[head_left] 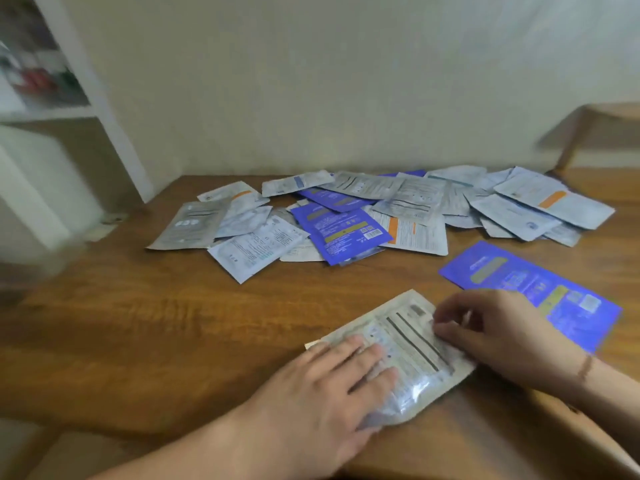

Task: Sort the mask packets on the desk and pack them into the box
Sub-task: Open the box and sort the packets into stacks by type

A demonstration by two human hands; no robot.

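Observation:
A silver mask packet point(412, 341) lies on the wooden desk point(156, 323) close to me, on top of a small stack. My left hand point(322, 389) rests flat on its near half with straight fingers. My right hand point(491, 330) touches the packet's right edge with curled fingertips. A blue packet point(512, 275) lies just behind my right hand. Farther back a loose heap of silver, white and blue packets point(363, 209) spreads across the desk. No box is in view.
A white shelf unit point(86, 81) stands at the back left, with a white cabinet point(41, 188) below it. A wooden stool or side table point(595, 133) is at the back right. The pale wall point(311, 81) runs behind the desk.

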